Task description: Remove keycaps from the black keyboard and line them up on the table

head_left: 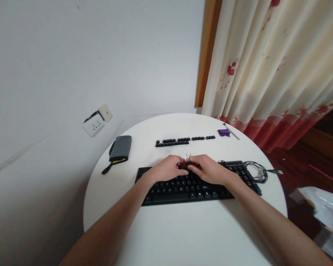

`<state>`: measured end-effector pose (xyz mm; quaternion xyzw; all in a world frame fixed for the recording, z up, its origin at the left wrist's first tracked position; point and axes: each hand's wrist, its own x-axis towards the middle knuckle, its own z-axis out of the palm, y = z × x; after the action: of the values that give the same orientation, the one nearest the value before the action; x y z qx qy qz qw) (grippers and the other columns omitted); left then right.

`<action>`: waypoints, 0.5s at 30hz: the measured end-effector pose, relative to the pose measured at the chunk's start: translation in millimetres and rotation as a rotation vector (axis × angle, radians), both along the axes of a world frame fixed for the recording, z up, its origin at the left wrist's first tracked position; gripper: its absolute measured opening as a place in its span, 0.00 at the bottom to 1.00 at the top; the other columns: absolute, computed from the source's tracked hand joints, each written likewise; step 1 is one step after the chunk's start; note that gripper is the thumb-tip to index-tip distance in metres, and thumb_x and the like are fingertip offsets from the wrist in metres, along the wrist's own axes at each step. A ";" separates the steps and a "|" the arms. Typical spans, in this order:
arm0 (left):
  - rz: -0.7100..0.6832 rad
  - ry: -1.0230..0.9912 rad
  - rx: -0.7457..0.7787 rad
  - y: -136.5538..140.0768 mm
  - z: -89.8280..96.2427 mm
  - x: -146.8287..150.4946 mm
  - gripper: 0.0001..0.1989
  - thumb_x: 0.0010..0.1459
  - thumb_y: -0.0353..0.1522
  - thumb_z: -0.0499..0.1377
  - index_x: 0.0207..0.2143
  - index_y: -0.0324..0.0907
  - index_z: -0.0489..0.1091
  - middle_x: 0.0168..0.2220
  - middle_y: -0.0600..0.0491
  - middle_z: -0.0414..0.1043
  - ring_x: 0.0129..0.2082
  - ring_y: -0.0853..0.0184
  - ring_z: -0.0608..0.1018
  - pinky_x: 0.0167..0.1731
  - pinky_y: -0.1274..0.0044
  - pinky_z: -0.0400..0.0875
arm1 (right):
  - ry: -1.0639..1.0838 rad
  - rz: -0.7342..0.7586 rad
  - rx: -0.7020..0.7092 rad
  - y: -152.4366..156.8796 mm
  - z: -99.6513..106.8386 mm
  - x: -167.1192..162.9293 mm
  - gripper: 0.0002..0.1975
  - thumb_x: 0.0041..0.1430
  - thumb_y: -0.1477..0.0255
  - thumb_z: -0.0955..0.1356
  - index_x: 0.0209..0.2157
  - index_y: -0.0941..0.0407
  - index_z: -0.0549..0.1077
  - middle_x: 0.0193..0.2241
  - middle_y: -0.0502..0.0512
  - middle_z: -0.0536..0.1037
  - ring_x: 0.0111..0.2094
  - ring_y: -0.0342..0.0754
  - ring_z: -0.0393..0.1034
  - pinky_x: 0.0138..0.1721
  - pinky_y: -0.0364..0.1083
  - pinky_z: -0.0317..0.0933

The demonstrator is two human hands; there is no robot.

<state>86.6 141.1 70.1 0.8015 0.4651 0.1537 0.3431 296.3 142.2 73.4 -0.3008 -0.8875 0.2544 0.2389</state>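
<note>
A black keyboard (170, 198) lies across the white table, and both my hands are over its upper middle. My left hand (168, 168) is closed around a wire keycap puller (183, 164), whose dark red handle shows between the fingers. Its two thin wire prongs stick up past the fingertips. Close beside it, my right hand (209, 169) pinches a small black piece that looks like a keycap (188, 163); the fingers partly hide it. Behind the keyboard, loose black keycaps (172, 144) are laid out in rows.
On the round white table (180, 232) lie a grey case (121, 148) at left, a purple cloth (224, 132) and a thin white brush (231, 132) at back right. A coiled USB cable (262, 173) rests at the keyboard's right end. Wall and curtain (238, 74) stand behind.
</note>
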 end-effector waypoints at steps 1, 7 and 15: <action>-0.018 -0.003 0.008 -0.8 -0.6 1.2 0.08 0.54 0.36 0.63 0.32 0.40 0.73 0.27 0.55 0.73 0.28 0.67 0.73 0.29 0.77 0.64 | -0.020 0.011 0.028 -1.1 0.3 -0.6 0.05 0.62 0.76 0.64 0.34 0.55 0.72 0.31 0.53 0.77 0.32 0.46 0.69 0.36 0.45 0.59; -0.028 0.033 0.178 -1.1 -11.2 10.0 0.07 0.54 0.35 0.64 0.33 0.40 0.74 0.33 0.52 0.75 0.32 0.65 0.74 0.31 0.76 0.65 | 0.002 -0.138 0.025 0.9 -10.4 -7.3 0.07 0.62 0.74 0.64 0.29 0.56 0.68 0.27 0.53 0.75 0.28 0.46 0.66 0.31 0.44 0.55; -0.012 0.035 0.243 1.8 -18.1 13.2 0.09 0.58 0.35 0.61 0.28 0.40 0.71 0.29 0.54 0.72 0.29 0.67 0.72 0.30 0.77 0.64 | 0.203 -0.379 -0.137 9.9 -30.4 -17.8 0.10 0.63 0.71 0.63 0.26 0.55 0.65 0.24 0.51 0.73 0.27 0.47 0.67 0.30 0.45 0.56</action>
<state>99.7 142.9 52.1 0.8423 0.4444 0.1928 0.2362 278.5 152.1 43.0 -0.4507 -0.7671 0.2936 0.3496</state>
